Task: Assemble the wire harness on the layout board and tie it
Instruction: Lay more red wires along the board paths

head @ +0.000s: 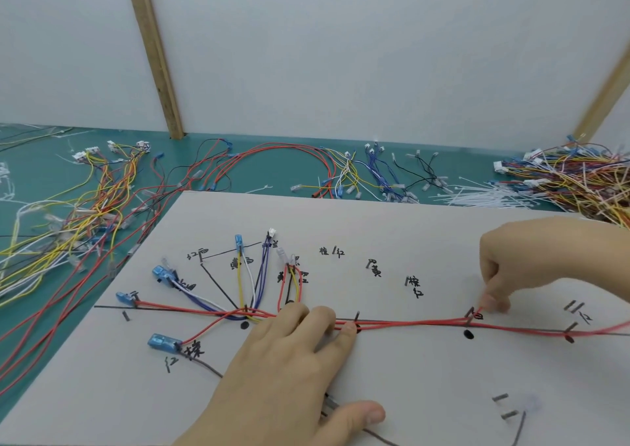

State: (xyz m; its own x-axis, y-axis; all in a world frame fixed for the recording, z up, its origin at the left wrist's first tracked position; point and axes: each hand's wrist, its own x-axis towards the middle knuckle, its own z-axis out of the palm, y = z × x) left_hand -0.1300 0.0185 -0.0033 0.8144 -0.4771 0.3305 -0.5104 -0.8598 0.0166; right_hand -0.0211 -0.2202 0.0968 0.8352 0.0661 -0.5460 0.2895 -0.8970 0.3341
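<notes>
Red wires (409,323) are mid-routing along the layout board (426,234): left hand (293,360) presses them flat, right hand (511,268) seemingly pinches one at a peg, seating next.

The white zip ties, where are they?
The zip ties lie on the green table, far right, just past the board, beside a tangled wire pile.

You have bare layout board (426,394) near you; pegs (504,406), red wires (409,324) and heaped harnesses (579,179) block elsewhere.
</notes>
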